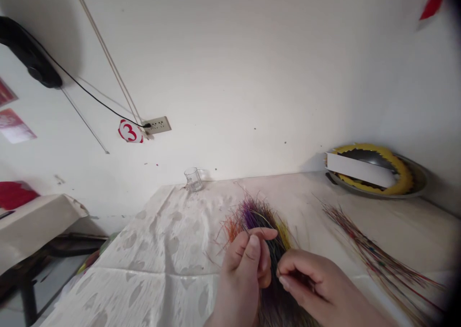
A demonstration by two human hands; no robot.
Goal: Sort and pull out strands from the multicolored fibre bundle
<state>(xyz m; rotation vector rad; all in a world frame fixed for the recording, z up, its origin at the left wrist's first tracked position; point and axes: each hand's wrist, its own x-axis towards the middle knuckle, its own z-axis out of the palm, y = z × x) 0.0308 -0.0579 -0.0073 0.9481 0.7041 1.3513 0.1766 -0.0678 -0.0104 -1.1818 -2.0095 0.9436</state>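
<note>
At the near edge of the cloth-covered table (137,250), the left hand (239,281) and right hand (309,281) pinch, nearly closed, a bundle of colored fibers (261,216), apparently light and springy, best held in small tufts.

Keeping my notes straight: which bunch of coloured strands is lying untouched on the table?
The thin, speckled bunch at far right. The thicker purple, yellow and orange bunch sits between the left hand and right hand.
</note>
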